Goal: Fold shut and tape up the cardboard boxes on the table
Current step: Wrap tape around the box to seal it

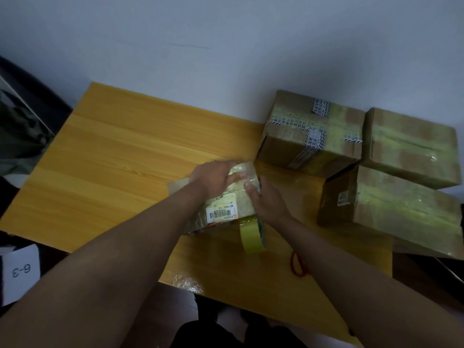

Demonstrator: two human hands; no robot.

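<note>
Pressing tape down along the top of the small box (229, 197) is the step in hand, as I judge it. The box sits on the table (120, 156) near the front edge, between both hands. The left hand (216, 178) lies over its far left corner, fingers curled onto the taped top and gripping it. The right hand (266, 199) lies against the right side with its thumb on top; whether its fingers grip the box or only press I cannot tell. The tape roll (252, 234) stands on edge touching the box's near side, and a strip seems to run from it up onto the box, though the glare blurs that.

To do this well, hold the box steady with the left hand and rub the strip flat from the middle outward so no bubbles or lifted edges stay. Carry the tape over the edge and down the side before cutting it. Three boxes (311, 131) stand grouped at the right, already shiny with tape, well apart from this one
</note>
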